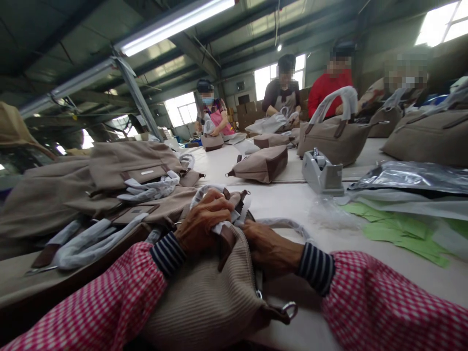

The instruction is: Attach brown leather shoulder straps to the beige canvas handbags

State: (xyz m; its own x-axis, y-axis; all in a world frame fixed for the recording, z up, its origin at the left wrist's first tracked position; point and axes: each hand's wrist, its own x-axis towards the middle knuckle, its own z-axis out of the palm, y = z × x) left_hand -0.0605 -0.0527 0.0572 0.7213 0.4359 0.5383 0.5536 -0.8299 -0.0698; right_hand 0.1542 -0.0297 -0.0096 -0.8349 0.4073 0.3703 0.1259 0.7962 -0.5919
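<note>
A beige ribbed handbag (208,297) with brown leather trim lies tilted in front of me, its zipped top partly open. My left hand (206,219) is closed on the bag's top edge, by a handle (224,227) wrapped in white film. At the opening, my right hand (272,246) reaches in, and its fingertips are hidden by the bag's edge. The second wrapped handle (285,223) lies behind my right wrist. A metal ring (289,310) hangs on the leather tab at the near end of the zip.
Finished-looking beige bags (135,161) are piled at the left. A grey tape dispenser (321,171), green paper slips (398,229) and a silvery plastic package (409,175) lie to the right. Another bag (259,165) lies ahead. Several co-workers stand across the table (215,165).
</note>
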